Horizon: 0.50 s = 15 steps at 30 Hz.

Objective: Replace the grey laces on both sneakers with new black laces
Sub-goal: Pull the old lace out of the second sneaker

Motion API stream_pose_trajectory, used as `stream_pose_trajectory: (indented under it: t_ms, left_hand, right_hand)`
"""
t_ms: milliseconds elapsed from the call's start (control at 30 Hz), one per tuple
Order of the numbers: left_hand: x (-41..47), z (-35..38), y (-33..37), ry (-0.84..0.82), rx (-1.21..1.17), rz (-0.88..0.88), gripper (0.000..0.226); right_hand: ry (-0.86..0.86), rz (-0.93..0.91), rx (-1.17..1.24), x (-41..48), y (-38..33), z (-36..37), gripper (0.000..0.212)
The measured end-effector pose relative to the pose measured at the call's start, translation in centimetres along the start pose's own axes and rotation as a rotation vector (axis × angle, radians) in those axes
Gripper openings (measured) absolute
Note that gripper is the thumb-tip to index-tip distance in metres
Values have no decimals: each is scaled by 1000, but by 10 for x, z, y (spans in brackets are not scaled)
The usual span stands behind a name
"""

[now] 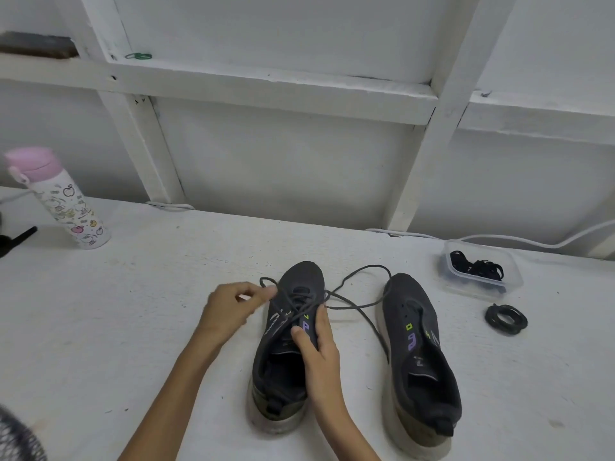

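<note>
Two dark grey sneakers stand side by side on the white table, toes pointing away from me. The left sneaker [283, 361] still carries a loosened grey lace [359, 306] that trails right across the table to the other shoe. My left hand [233, 307] pinches a loop of that lace beside the toe. My right hand [319, 354] grips the left sneaker's right side, thumb on the tongue. The right sneaker [422, 361] has bare eyelets. A coiled black lace [506, 318] lies to its right.
A clear plastic tub [514, 281] holding more black laces sits at the back right. A pink-capped bottle [63, 201] stands at the far left. A white cable [532, 242] runs along the wall. A dark mesh object [16, 440] shows at the bottom left corner.
</note>
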<state>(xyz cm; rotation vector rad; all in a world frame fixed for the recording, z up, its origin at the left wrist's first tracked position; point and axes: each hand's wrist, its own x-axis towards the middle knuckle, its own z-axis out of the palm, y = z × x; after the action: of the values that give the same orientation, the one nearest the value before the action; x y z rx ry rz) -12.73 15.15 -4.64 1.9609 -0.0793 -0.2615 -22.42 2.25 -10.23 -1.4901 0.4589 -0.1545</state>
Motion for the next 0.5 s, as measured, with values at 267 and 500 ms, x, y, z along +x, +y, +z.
stream_pose_trajectory:
  t_ms: [267, 500]
  left_hand:
    - [7, 2, -11, 147, -5, 63, 17]
    - [-7, 8, -8, -188, 62, -11, 20]
  right_hand:
    - [-17, -3, -16, -2, -2, -1, 93]
    - [-14, -11, -20, -1, -3, -2, 92]
